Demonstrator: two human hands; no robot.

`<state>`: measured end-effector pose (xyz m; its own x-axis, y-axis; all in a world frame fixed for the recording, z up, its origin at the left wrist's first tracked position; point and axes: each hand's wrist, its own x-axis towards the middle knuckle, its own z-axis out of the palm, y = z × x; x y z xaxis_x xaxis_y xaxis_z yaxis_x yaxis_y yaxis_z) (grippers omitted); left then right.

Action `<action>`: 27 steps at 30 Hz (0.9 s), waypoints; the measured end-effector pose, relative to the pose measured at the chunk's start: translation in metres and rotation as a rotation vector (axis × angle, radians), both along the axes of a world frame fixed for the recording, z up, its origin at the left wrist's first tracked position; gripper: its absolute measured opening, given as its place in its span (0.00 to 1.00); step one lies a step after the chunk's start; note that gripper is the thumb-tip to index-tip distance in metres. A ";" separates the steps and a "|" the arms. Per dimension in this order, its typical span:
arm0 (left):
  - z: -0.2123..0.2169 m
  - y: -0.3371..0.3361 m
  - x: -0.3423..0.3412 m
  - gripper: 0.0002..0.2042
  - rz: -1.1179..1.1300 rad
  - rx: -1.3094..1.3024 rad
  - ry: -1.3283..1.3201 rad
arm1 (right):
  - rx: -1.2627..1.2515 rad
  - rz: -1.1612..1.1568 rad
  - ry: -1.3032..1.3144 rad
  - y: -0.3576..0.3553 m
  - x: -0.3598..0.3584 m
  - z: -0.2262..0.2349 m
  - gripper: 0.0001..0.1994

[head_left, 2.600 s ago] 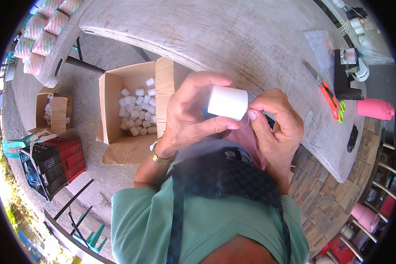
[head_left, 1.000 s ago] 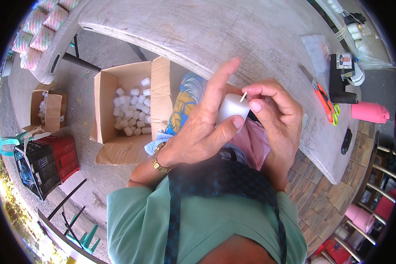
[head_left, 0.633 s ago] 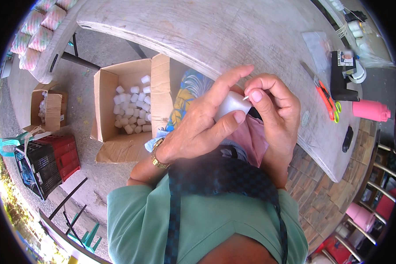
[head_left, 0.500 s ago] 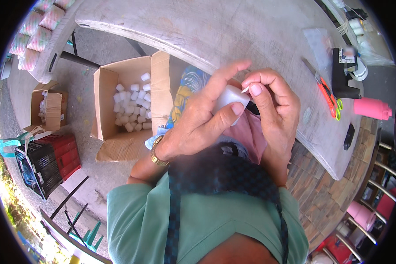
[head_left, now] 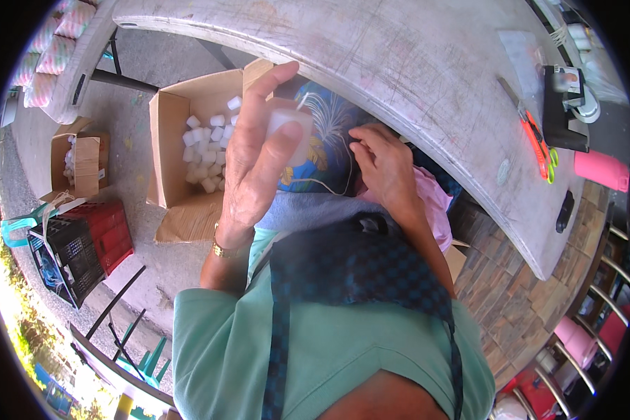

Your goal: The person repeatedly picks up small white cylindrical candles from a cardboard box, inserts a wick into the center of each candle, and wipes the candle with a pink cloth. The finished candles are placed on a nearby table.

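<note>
Left hand (head_left: 255,150) grips one small white cylindrical candle (head_left: 290,133), raised above the open brown cardboard box (head_left: 182,126) of many more. Right hand (head_left: 385,168) rests curled on pink cloth (head_left: 434,203); grip unclear.

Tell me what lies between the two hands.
In the head view, blue leaf-patterned cloth shows between the left hand, holding a white cylinder, and right hand.

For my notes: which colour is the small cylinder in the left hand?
White cylinder, seen in the head view.
</note>
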<state>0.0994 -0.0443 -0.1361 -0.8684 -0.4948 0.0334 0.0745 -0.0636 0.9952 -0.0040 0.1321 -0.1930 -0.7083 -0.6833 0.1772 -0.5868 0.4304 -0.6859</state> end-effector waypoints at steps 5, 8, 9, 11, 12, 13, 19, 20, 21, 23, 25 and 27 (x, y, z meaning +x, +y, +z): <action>0.005 0.002 0.004 0.31 0.009 0.006 -0.067 | 0.088 -0.097 -0.189 -0.009 -0.008 -0.045 0.06; 0.003 0.003 0.004 0.31 0.026 0.006 -0.086 | 0.010 -0.069 -0.046 -0.011 -0.004 -0.052 0.06; 0.001 0.003 0.003 0.31 0.031 0.010 -0.090 | -0.010 -0.062 0.041 -0.012 -0.002 -0.055 0.07; -0.001 0.004 0.001 0.31 0.017 0.006 -0.082 | -0.068 -0.100 0.002 -0.014 0.001 -0.056 0.06; -0.001 0.004 0.001 0.31 0.013 0.002 -0.077 | -0.100 -0.117 -0.017 -0.014 0.002 -0.056 0.06; -0.002 0.005 0.000 0.31 0.007 0.015 -0.074 | -0.133 -0.106 -0.105 -0.014 0.002 -0.054 0.05; -0.001 0.006 0.001 0.20 -0.037 0.011 -0.024 | -0.579 -0.072 -1.180 -0.014 0.006 0.019 0.03; 0.000 0.005 0.002 0.16 -0.082 0.007 -0.009 | -0.664 -0.018 -1.297 -0.012 0.006 0.032 0.03; 0.001 0.004 0.003 0.14 -0.129 0.003 0.008 | -0.750 0.037 -1.410 -0.010 0.006 0.044 0.04; 0.000 0.006 0.004 0.12 -0.175 -0.061 0.042 | -0.744 0.046 -1.424 -0.007 0.006 0.061 0.05; 0.000 0.008 0.002 0.11 -0.199 -0.100 0.106 | -0.728 0.067 -1.410 -0.006 0.005 0.073 0.05; -0.002 0.014 -0.005 0.09 -0.200 -0.113 0.200 | -0.664 0.008 -1.314 -0.007 0.008 0.082 0.04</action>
<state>0.0948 -0.0306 -0.1383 -0.9187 -0.2981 0.2589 0.2672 0.0132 0.9636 0.0044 0.1253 -0.1107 -0.6018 -0.7399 -0.3007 0.5990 -0.1692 -0.7827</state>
